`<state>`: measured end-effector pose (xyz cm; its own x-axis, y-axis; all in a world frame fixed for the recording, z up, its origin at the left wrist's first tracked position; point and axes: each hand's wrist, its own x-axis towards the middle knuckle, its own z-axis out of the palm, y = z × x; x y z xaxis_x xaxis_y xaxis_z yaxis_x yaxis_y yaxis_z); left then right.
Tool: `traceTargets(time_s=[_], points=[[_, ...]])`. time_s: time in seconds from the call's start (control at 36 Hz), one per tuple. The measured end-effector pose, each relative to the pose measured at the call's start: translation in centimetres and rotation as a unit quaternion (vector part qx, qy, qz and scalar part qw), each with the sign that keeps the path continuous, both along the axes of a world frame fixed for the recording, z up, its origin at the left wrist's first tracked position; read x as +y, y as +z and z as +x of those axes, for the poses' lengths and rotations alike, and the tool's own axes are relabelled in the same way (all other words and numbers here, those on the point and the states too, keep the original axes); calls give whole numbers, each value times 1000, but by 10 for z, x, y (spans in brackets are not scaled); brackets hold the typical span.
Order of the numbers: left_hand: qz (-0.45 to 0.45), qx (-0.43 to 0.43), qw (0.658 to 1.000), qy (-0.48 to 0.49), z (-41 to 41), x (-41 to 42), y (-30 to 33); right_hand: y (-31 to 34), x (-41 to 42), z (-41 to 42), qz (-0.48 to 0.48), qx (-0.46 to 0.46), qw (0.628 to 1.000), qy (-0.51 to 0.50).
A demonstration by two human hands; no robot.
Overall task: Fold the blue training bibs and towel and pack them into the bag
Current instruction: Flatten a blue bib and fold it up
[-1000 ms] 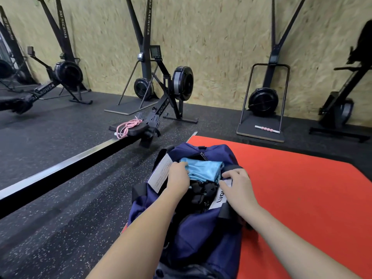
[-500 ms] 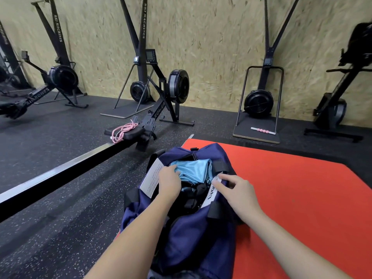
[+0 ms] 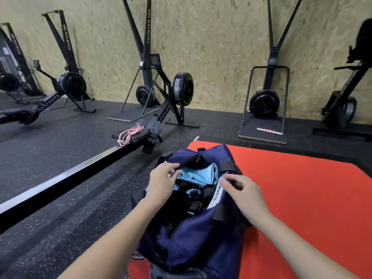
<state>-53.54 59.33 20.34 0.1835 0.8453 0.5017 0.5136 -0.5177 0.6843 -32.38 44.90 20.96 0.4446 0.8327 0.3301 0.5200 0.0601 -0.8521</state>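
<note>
A navy duffel bag (image 3: 203, 236) lies open on the red mat (image 3: 302, 198), its zipper parted. Folded light blue cloth (image 3: 203, 174) sits inside the far end of the opening, above black straps. My left hand (image 3: 161, 184) hovers over the opening's left rim, with loosely spread fingers touching the navy edge beside the cloth. On the right rim, by a white label (image 3: 217, 194), my right hand (image 3: 243, 191) pinches the bag's edge between thumb and forefinger. I cannot tell bibs from towel in the blue cloth.
A rowing machine's long rail (image 3: 66, 178) runs across the black rubber floor on the left, with a pink cord (image 3: 128, 133) on its seat. Ski machines stand along the chipboard wall. A pink roller (image 3: 269, 131) lies on one platform.
My left hand has lifted off the blue cloth and moved to the bag's left rim. My right hand has slid along the right rim towards the opening. The cloth sits deeper in the bag.
</note>
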Motion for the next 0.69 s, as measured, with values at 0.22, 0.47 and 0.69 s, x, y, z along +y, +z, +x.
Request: traceTargets(time_s=[0.22, 0.47, 0.69], points=[[-162, 82, 982, 45, -39, 4, 2, 4, 6, -14, -46, -27, 998, 26], [-137, -145, 979, -36, -31, 22, 75, 60, 13, 0, 56, 11, 998, 14], [-107, -160, 978, -82, -25, 30, 103, 91, 13, 7, 128, 56, 990, 6]])
